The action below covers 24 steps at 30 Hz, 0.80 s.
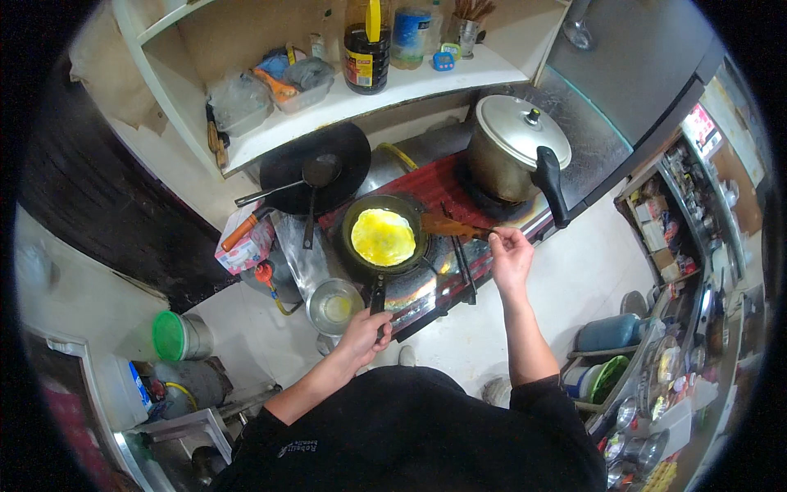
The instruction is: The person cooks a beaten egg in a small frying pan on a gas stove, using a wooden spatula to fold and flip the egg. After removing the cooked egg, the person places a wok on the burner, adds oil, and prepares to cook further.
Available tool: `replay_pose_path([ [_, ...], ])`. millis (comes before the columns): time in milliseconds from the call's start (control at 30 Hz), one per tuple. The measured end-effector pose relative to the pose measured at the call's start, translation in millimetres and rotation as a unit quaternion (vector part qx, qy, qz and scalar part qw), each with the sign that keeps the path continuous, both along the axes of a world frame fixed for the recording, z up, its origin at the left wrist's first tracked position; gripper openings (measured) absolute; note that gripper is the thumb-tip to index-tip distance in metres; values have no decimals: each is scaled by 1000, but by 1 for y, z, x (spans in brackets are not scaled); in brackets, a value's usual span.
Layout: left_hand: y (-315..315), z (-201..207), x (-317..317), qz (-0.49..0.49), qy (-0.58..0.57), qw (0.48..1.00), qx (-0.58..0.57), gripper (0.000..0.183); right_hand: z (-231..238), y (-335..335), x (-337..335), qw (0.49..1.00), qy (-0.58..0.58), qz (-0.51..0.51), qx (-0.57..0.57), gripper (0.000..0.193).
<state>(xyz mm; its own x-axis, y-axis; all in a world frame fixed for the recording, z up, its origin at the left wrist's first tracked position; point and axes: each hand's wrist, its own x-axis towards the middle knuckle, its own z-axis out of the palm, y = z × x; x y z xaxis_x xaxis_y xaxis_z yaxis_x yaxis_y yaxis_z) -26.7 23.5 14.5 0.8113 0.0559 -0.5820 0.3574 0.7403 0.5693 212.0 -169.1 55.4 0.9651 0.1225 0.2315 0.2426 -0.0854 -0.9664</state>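
Note:
A round yellow-and-white egg lies flat in a small dark frying pan on the stove. My left hand is wrapped round the pan's black handle, which points toward me. In my right hand is the end of a brown wooden spatula, pinched between the fingers. Its blade reaches left to the pan's right rim; whether it touches the rim I cannot tell. Beside my left hand stands a metal bowl with a little yellowish liquid in it.
A large lidded pressure cooker sits on the back right burner, its black handle jutting toward me. A black wok holding a ladle is at the back left. Above runs a white shelf with bottles and tubs.

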Motion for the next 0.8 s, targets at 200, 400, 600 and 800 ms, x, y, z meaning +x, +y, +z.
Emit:
replay_pose_path([
  [200,-2,9,-2,9,27,999,40,10,-7,-6,-6,999,3,5,-47,8],
  [400,-6,21,2,-46,13,993,109,23,-8,-33,-27,999,25,-19,45,6],
  [600,9,16,-1,-166,-38,978,119,11,1,-71,-84,990,11,-123,70,8],
  [800,20,-2,-4,-332,-114,925,147,8,28,-112,-194,958,4,-277,70,6],
])
